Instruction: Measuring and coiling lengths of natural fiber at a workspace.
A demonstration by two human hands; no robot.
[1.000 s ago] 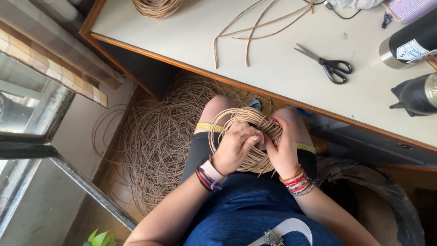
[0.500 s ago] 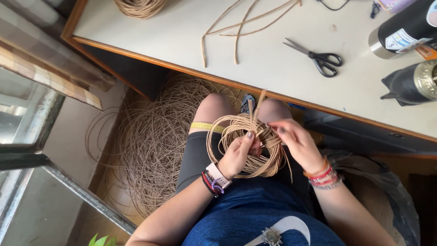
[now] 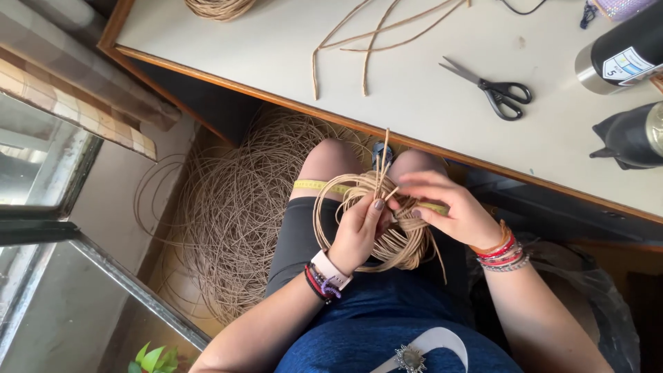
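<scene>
On the lap, left hand (image 3: 356, 235) and right hand (image 3: 445, 207) both grip a reed coil (image 3: 400, 245), fingers clenched; scissors (image 3: 492, 88) lie on the surface (image 3: 414, 103).

Both hands, left (image 3: 357, 231) and right (image 3: 442, 207), curled together over lap.

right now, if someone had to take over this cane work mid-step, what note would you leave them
Left hand: closed on the near side of the cane coil, which rests on the lap.
Right hand: grip pinches strands on the coil's right side; loose ends stick up between the hands.
Yellow tape measure lies across the thighs.
Scissors and cut cane strips lie on the table; a big loose cane pile sits on the floor.
Done: coil wound. Left: ends not yet tucked in.
</scene>
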